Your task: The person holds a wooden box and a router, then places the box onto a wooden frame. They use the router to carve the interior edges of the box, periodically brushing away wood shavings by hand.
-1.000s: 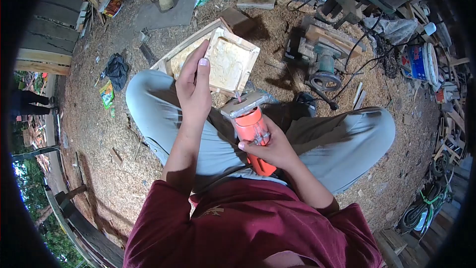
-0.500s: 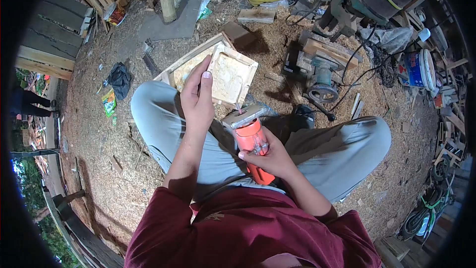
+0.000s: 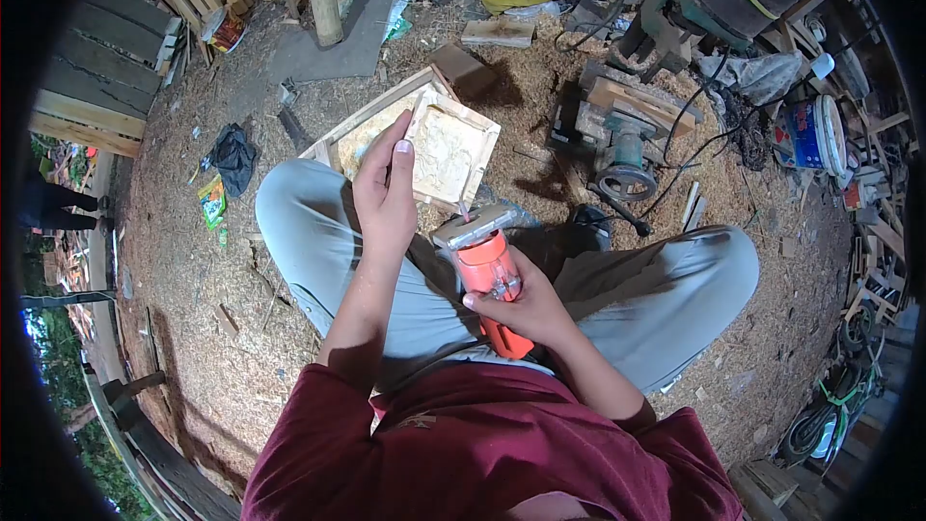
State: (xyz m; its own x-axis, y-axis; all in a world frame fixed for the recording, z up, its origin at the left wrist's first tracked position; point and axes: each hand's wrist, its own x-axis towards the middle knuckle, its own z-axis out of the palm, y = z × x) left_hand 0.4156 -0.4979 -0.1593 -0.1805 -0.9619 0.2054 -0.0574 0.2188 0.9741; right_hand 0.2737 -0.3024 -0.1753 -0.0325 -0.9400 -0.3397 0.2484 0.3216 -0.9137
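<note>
My left hand (image 3: 385,178) is closed on the left edge of a shallow square wooden tray (image 3: 475,119), thumb on the near side of its rim. The tray is tilted, and its pale recessed face shows. In my right hand (image 3: 529,301) is an orange trim router (image 3: 488,265), gripped around its body over my lap. The router's flat base plate (image 3: 475,225) points up and away from me. From the plate its thin bit (image 3: 464,209) sticks out, right at the tray's bottom corner. Behind the tray lies another wooden frame (image 3: 371,116), partly covered by it.
Sawdust covers the ground around my crossed legs. Ahead to the right stands a green-grey power tool (image 3: 627,159) with black cords. A white-and-blue bucket (image 3: 812,135) is at the right. A black plastic bag (image 3: 233,156) lies left, and a wood block (image 3: 465,70) sits beyond the tray.
</note>
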